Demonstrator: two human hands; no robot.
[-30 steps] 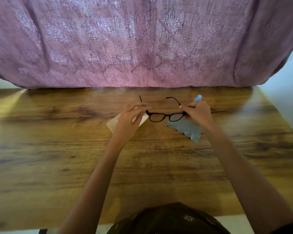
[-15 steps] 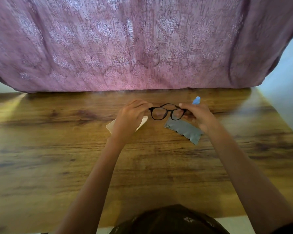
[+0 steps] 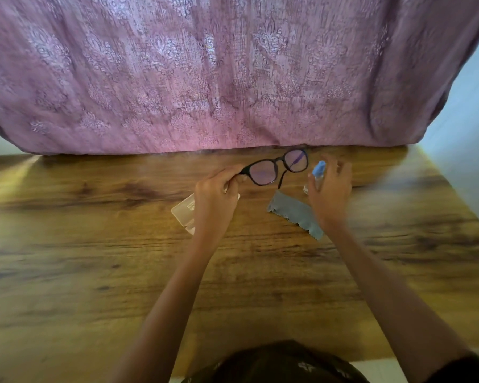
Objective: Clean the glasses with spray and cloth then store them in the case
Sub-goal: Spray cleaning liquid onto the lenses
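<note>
My left hand [image 3: 216, 194] pinches the left end of the black-framed glasses [image 3: 277, 168] and holds them tilted above the table, lenses facing me. My right hand [image 3: 331, 189] is off the frame, fingers spread, right beside the small clear spray bottle with a blue cap [image 3: 317, 174], which stands on the table; whether the fingers touch it is unclear. The grey cleaning cloth [image 3: 296, 214] lies flat between my hands. The beige glasses case [image 3: 184, 212] lies under my left hand, partly hidden by it.
The wooden table [image 3: 94, 258] stretches wide to the left and toward me. A pink patterned curtain [image 3: 233, 73] hangs down to the table's far edge. The table's right edge [image 3: 454, 194] runs close to the bottle side.
My right hand let go of the glasses and moved right to the spray bottle. My left hand alone lifted the glasses higher and tilted them.
</note>
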